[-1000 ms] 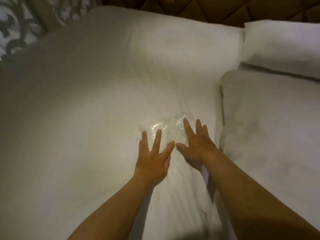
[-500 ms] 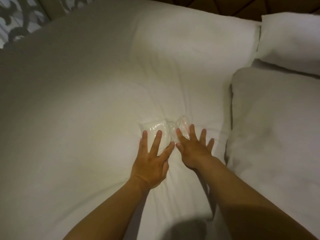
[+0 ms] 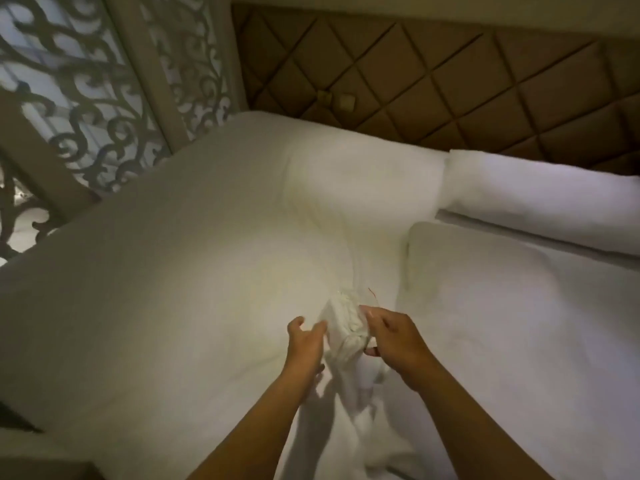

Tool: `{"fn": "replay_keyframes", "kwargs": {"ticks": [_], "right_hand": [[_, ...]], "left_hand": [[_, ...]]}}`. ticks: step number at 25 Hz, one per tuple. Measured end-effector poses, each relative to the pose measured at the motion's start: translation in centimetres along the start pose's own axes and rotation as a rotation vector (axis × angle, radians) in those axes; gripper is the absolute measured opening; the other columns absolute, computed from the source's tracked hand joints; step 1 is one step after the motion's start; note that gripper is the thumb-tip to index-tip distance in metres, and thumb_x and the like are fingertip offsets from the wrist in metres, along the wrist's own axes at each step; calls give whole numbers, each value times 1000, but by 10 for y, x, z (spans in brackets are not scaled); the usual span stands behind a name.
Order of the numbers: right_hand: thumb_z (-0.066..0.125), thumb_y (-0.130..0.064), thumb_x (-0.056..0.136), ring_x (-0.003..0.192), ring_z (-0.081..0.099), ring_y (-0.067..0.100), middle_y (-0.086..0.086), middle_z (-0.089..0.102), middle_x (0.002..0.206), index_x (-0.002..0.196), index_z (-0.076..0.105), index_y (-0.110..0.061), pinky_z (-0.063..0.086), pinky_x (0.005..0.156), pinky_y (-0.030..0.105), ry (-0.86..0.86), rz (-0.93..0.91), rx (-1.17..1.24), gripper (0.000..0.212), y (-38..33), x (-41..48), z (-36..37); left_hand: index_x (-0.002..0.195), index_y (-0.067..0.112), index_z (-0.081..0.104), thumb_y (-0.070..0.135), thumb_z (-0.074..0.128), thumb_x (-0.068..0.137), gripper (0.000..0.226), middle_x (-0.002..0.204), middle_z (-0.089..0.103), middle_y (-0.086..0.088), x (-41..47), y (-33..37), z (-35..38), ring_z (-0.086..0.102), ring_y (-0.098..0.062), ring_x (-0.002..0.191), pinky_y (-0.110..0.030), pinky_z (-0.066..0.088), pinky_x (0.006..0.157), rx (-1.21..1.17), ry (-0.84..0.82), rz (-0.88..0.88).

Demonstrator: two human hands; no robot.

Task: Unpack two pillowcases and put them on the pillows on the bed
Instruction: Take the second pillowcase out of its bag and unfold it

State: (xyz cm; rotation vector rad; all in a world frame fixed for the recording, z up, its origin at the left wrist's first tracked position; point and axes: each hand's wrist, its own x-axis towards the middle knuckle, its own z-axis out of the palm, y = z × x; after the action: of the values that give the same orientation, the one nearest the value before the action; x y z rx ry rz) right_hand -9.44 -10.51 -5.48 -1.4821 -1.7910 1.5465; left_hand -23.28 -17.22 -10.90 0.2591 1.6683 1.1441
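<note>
Barely begun, I judge: the right hand (image 3: 391, 336) grips the seemingly unopened pillowcase packet (image 3: 341, 320) over the bed (image 3: 173, 271), the left hand (image 3: 304, 344) hovers loose-fingered at its nine o'clock, and the near pillow (image 3: 519, 306) and far pillow (image 3: 540, 199) wait at two o'clock.

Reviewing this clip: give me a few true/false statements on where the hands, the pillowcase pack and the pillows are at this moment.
1. The right hand grips the wrapped pillowcase pack. True.
2. The pack lies flat under both palms. False: it is bunched up in the right hand's grip.
3. Two white pillows lie to the right: the nearer pillow and the far pillow by the headboard. True.
4. The headboard is plain white wood. False: it is brown and padded in diamonds.
5. The left hand holds a pillow. False: it is beside the pack, fingers relaxed, holding no pillow.
</note>
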Motion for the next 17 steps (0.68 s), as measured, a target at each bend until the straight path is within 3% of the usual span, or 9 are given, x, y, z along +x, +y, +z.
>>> {"fn": "replay_keyframes", "kwargs": {"ticks": [2,4,6,8,10,14,17], "right_hand": [[52,-29,101,96,70,17,-1,75,102,106,73,-30,61,80,41,-44,-13,210,22,-49,-57,-30],[57,-25,99,96,71,17,-2,75,102,107,74,-26,60,81,43,-67,-73,271,19,-85,-108,-60],[63,-19,93,98,71,23,2,75,104,108,74,-19,58,85,49,-39,-104,389,18,-111,-149,-94],[66,-17,86,101,69,33,10,73,108,107,73,-9,55,89,52,58,-90,559,24,-129,-180,-133],[62,-10,91,103,66,37,15,71,109,107,71,-6,55,89,51,155,-137,593,19,-142,-206,-167],[70,-2,86,98,66,31,11,69,104,110,67,-18,58,85,43,320,-311,435,29,-157,-243,-204],[74,3,80,89,70,33,19,69,100,118,62,-12,61,73,38,404,-378,546,43,-162,-266,-224]], "left_hand": [[134,18,44,53,58,92,56,134,54,-13,-50,26,-9,59,-36,115,-56,50,95,-363,-202,-164],[133,12,53,53,60,91,60,131,60,-20,-101,55,-7,61,-41,115,-53,51,95,-526,-399,-128],[133,13,57,48,59,93,53,127,63,-20,-146,87,2,62,-39,115,-48,53,91,-453,-428,54],[131,12,56,42,65,89,53,123,66,-19,-189,118,10,64,-40,111,-54,54,90,-377,-398,255],[128,11,57,43,75,81,59,121,65,-20,-221,139,16,64,-41,108,-61,52,89,-285,-361,390],[128,14,54,49,80,73,70,122,63,-16,-268,168,36,64,-38,108,-59,55,84,-141,-332,516],[126,18,54,55,78,72,70,120,62,-12,-293,183,53,64,-35,106,-56,57,81,-42,-300,631]]}}
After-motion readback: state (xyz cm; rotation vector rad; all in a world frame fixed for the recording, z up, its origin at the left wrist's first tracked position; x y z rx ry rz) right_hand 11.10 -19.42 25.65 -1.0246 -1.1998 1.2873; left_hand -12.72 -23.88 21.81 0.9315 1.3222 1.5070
